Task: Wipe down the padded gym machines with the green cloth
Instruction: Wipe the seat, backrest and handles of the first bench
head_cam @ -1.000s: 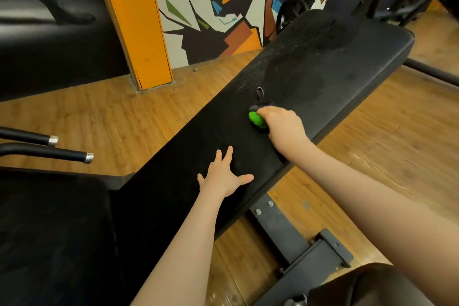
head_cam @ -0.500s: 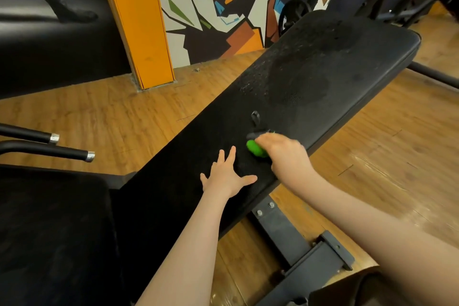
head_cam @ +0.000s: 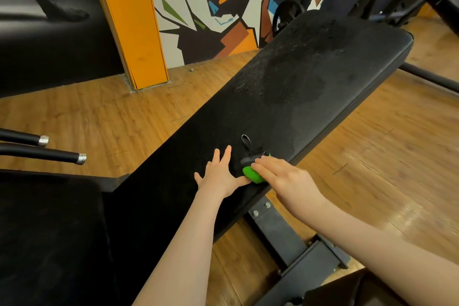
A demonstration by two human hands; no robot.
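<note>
A long black padded bench runs diagonally from lower left to upper right, and its far half looks damp. My right hand holds the bunched green cloth down on the pad near its right edge, fingers laid over it; only a small green part shows. A short black strap with a loop lies on the pad just beyond the cloth. My left hand rests flat on the pad with fingers spread, its thumb almost touching the cloth.
A second black pad fills the lower left, with two black bars with metal ends above it. The bench's steel frame sits on the wooden floor. An orange pillar, a painted wall and more machines stand behind.
My right hand has dragged the green cloth down the pad toward me, from beside the strap loop to next to my left thumb. My left hand has stayed put.
</note>
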